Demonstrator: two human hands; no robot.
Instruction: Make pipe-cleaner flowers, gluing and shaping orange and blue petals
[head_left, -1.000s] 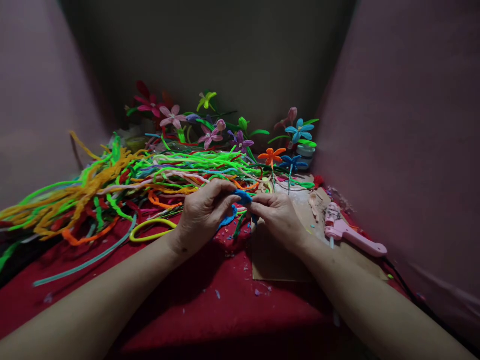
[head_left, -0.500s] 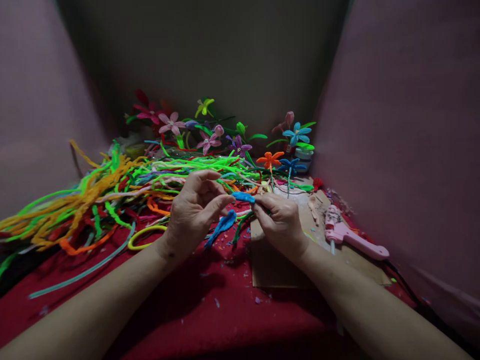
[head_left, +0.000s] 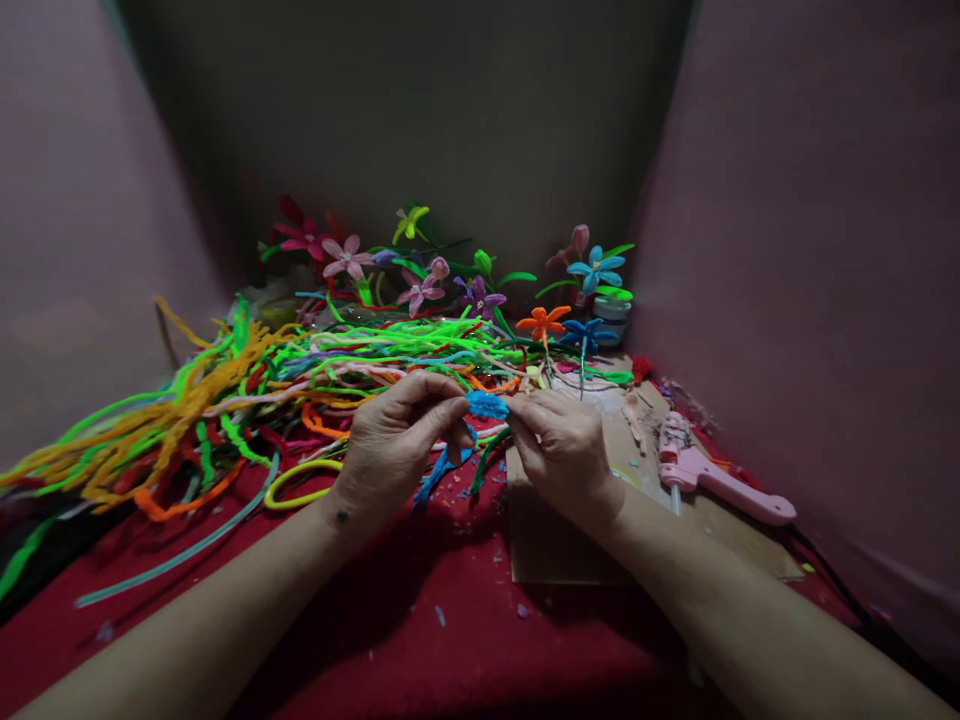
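Observation:
Both hands meet over the middle of a red cloth (head_left: 450,610). My left hand (head_left: 394,440) pinches one end of a blue pipe cleaner (head_left: 486,404), and a loose blue tail hangs down below its fingers. My right hand (head_left: 559,445) pinches the same blue pipe cleaner from the other side, fingers curled. A dark green stem piece (head_left: 484,465) pokes out under the two hands. The blue piece is bent into a small loop between the fingertips.
A big heap of coloured pipe cleaners (head_left: 225,390) spreads to the left and behind. Finished pipe-cleaner flowers (head_left: 420,280) stand at the back. A pink glue gun (head_left: 712,475) lies on a cardboard sheet (head_left: 555,540) to the right. Pink walls close in both sides.
The hands drew apart a little half a second ago and have closed back together on the blue piece. The blue tail has swung in under the left fingers.

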